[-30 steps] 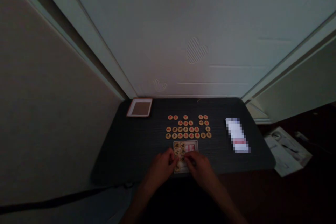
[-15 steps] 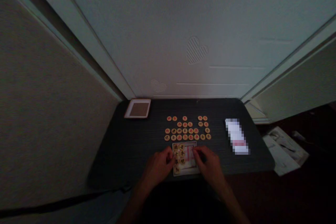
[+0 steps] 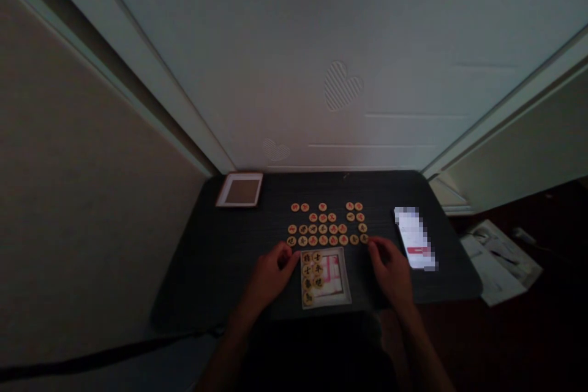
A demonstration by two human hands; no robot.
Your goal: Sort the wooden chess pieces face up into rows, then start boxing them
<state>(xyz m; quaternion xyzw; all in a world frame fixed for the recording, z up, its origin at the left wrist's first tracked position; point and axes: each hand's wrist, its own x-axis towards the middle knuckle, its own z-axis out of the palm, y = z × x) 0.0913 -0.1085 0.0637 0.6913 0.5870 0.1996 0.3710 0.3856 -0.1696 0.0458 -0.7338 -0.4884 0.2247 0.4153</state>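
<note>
Round wooden xiangqi pieces (image 3: 323, 229) with red or black characters lie in several rows on the dark table. Below them a flat, square, light tray (image 3: 339, 301) holds several black-character pieces (image 3: 307, 271) in two columns along its left side. My left hand (image 3: 271, 274) rests at the tray's upper left, thumb and index finger apart with nothing seen between them, close to the leftmost piece (image 3: 291, 241) of the nearest row. My right hand (image 3: 390, 266) has its fingertips at the right edge of that row's last piece (image 3: 364, 239), thumb slightly apart from the index finger.
A second shallow square tray (image 3: 221, 201) sits at the table's back left corner. A phone with a lit, pixelated screen (image 3: 413, 236) lies to the right of my right hand. Behind the table (image 3: 202, 275) stands a white door (image 3: 257, 73). A white box (image 3: 509, 263) is on the floor at right.
My right hand has moved right and forward from the tray's right edge to the end of the nearest row. My left hand has shifted slightly left and forward, off the tray's edge.
</note>
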